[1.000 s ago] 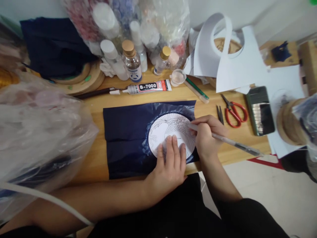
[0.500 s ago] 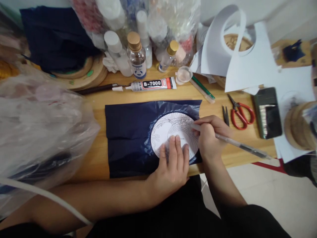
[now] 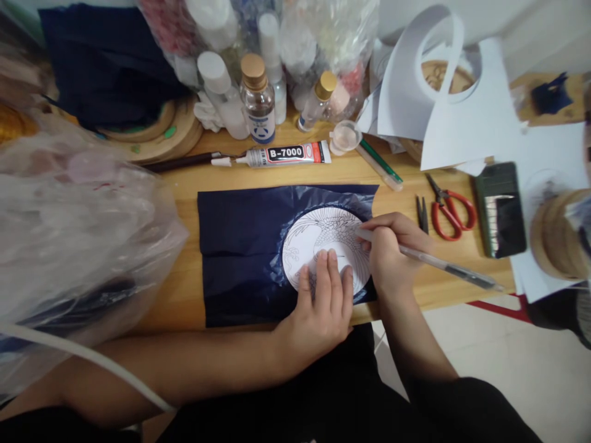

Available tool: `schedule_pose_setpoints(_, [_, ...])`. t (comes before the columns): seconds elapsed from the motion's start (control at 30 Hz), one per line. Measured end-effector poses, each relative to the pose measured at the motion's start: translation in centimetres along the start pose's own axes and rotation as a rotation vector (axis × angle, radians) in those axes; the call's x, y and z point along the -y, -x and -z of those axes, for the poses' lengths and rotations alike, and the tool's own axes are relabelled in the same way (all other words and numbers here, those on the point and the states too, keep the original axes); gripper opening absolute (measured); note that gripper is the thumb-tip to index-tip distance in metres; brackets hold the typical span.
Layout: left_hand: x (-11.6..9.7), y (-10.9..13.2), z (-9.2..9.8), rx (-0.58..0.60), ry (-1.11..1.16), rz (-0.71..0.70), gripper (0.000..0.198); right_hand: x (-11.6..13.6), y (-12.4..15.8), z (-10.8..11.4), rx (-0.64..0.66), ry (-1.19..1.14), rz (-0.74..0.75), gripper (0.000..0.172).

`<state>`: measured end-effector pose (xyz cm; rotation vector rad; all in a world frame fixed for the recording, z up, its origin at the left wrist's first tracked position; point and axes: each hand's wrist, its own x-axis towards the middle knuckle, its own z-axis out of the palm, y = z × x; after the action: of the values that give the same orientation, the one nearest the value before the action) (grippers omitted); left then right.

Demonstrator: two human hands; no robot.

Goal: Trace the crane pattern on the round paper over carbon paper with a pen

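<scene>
A dark blue sheet (image 3: 240, 252) lies flat on the wooden table (image 3: 184, 289). On its right part rests a round white paper (image 3: 318, 237) printed with a fine line drawing. My left hand (image 3: 321, 307) lies flat on the lower part of that circle, fingers stretched and pressing it down. My right hand (image 3: 390, 252) is closed around a clear pen (image 3: 434, 263), whose tip touches the circle's right side. The pen's far end points to the right, past the table edge.
A B-7000 glue tube (image 3: 281, 154), bottles (image 3: 257, 98) and plastic bags stand behind the sheet. Red scissors (image 3: 447, 209), a small dark tool and a phone (image 3: 501, 209) lie to the right, below cut white paper (image 3: 462, 117). A big plastic bag (image 3: 78, 227) fills the left.
The view has shifted slightly; both hands stay on the circle. The pen tip has barely moved along the drawing's right side.
</scene>
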<state>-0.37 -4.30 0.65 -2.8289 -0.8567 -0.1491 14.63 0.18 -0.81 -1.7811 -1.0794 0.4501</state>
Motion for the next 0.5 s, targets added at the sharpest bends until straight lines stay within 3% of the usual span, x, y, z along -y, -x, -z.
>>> schedule_pose_setpoints(0.5, [-0.07, 0.05, -0.2, -0.01, -0.035, 0.003, 0.066, 0.05, 0.02, -0.11, -0.026, 0.033, -0.026, 0.019])
